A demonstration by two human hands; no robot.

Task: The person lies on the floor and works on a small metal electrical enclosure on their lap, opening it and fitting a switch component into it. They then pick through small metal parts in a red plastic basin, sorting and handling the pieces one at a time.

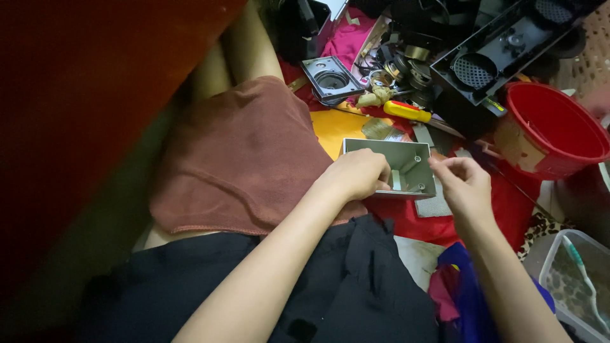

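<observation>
Now: one grey open metal box (406,166) on red cloth (438,222) | left hand (356,174) curled, gripping box's near wall | right hand (462,181) fingertips pinched beside box's right edge, contents indiscernible | nearby: one red bucket (559,130), one yellow-handled screwdriver (408,112), one black speaker housing (502,51) | brown towel (241,159) over lap.
</observation>
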